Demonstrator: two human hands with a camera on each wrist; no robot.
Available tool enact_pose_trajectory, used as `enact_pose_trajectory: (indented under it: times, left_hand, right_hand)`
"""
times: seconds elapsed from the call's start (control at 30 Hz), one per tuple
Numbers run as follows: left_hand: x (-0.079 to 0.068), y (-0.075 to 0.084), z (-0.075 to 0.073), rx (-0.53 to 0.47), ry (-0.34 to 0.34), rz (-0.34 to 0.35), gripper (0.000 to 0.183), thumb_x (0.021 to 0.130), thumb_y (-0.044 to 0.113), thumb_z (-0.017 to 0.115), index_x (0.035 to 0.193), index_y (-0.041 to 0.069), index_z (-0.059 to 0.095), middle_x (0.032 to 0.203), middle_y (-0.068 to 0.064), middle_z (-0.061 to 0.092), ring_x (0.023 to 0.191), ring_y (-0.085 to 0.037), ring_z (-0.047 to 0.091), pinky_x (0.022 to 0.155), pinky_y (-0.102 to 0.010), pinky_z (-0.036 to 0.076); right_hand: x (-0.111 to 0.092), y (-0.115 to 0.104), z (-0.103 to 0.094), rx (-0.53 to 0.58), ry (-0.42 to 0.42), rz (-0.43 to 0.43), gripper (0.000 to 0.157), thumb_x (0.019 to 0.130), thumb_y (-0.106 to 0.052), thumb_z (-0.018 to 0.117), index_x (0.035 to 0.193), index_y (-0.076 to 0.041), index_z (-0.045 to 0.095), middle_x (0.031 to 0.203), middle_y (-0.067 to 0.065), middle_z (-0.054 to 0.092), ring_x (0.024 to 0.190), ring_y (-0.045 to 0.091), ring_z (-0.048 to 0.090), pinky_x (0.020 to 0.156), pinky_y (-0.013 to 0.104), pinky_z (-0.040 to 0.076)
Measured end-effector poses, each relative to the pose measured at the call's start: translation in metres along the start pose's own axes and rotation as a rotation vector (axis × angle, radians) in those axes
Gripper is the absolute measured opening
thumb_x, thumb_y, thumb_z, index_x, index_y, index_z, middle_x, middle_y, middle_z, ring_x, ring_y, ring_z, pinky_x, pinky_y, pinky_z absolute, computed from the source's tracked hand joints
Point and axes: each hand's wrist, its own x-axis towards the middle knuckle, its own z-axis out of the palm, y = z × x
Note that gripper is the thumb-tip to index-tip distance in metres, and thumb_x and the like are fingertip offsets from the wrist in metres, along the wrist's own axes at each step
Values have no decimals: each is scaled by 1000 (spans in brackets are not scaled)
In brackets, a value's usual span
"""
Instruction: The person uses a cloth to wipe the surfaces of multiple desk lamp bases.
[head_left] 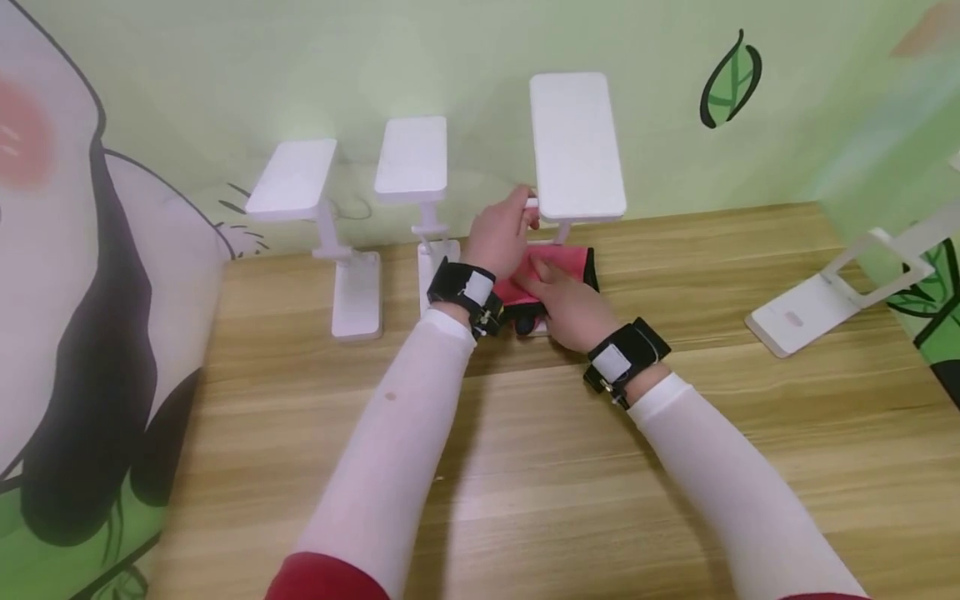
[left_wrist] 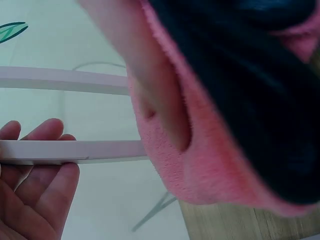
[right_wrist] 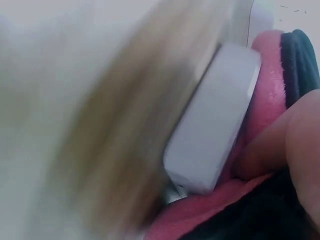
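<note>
A white phone stand (head_left: 577,146) with a tall flat top plate stands near the wall. My left hand (head_left: 497,237) holds one of its thin side bars (left_wrist: 75,150) between thumb and fingers, just below the plate. Lower down, my right hand (head_left: 573,308) grips a pink cloth (head_left: 573,258) with black edging. The cloth is bunched around the lower part of the stand, against the white base (right_wrist: 215,120), with fingers (right_wrist: 270,145) pushed into its folds. Most of the base is hidden by cloth and hands in the head view.
Two more white phone stands, a far-left one (head_left: 356,296) and a nearer one (head_left: 412,158), stand left of my hands. Another stand (head_left: 810,312) is at the right, with an open frame arm. Behind the wooden table (head_left: 525,467) rises a painted green wall (head_left: 465,50).
</note>
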Motion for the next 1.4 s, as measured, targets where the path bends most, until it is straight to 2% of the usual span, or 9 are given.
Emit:
enact_pose_trajectory:
  times: [0.17, 0.3, 0.43, 0.6, 0.83, 1.0, 1.1, 1.2, 1.4]
  left_hand:
    - [-4, -2, -2, -4, 1, -44, 24, 99, 31, 37, 112, 13, 47, 95, -2, 65, 81, -22, 59, 71, -35, 47]
    - [-5, -4, -3, -12, 24, -53, 23, 100, 31, 37, 110, 14, 48, 92, -1, 65, 77, -21, 58, 67, -34, 46]
    - [-5, -4, -3, -17, 37, -54, 24, 99, 33, 37, 108, 14, 49, 91, -1, 66, 77, -21, 58, 68, -34, 46]
    - [-5, 0, -1, 2, 30, -30, 25, 98, 34, 39, 103, 12, 51, 88, -5, 66, 77, -23, 58, 71, -36, 47]
    - [-2, 4, 7, -12, 19, -35, 26, 97, 36, 40, 106, 14, 51, 92, -4, 68, 83, -24, 61, 74, -39, 49]
    - [-2, 3, 10, -13, 23, -40, 24, 98, 36, 38, 105, 16, 50, 90, 0, 66, 80, -21, 60, 71, -37, 48]
    - [-3, 2, 10, -7, 28, -39, 25, 98, 36, 37, 106, 16, 50, 91, 0, 67, 78, -20, 60, 69, -36, 49]
    - [-3, 1, 9, 1, 44, -41, 26, 98, 36, 37, 106, 16, 50, 91, 1, 67, 78, -20, 61, 69, -35, 49]
    - [-3, 1, 9, -5, 48, -29, 30, 96, 39, 38, 104, 14, 51, 88, 1, 66, 78, -21, 60, 70, -35, 49]
  right_hand:
    - [-19, -13, -2, 10, -30, 9, 76, 78, 4, 59, 144, -25, 35, 151, 16, 32, 137, 31, 34, 90, 46, 50]
    - [-37, -20, -6, 8, -55, -27, 75, 75, 9, 53, 142, -22, 40, 150, 16, 34, 138, 32, 32, 86, 46, 51]
    - [-44, -22, -10, 30, -85, -40, 72, 76, 8, 51, 141, -21, 42, 150, 16, 35, 138, 32, 31, 96, 48, 47]
    - [-27, -13, -10, 60, -95, -31, 69, 77, 4, 54, 139, -23, 44, 150, 13, 34, 138, 29, 32, 102, 48, 42]
    - [3, 7, -1, 38, -42, 3, 71, 82, -18, 65, 144, -31, 34, 154, 5, 28, 139, 27, 30, 106, 48, 38]
    - [-18, -1, 1, 34, -47, 26, 76, 80, 2, 58, 144, -30, 33, 154, 9, 28, 140, 30, 28, 99, 49, 44]
    - [-37, -10, 0, 28, -53, 6, 77, 77, 6, 56, 143, -27, 37, 153, 11, 30, 139, 31, 30, 92, 47, 49]
    - [-52, -16, -2, 24, -65, -18, 77, 75, 9, 52, 142, -26, 39, 152, 12, 32, 139, 31, 30, 94, 48, 48]
    - [-51, -18, -7, 36, -80, -38, 73, 76, 8, 52, 140, -23, 43, 150, 15, 34, 138, 33, 31, 98, 49, 45]
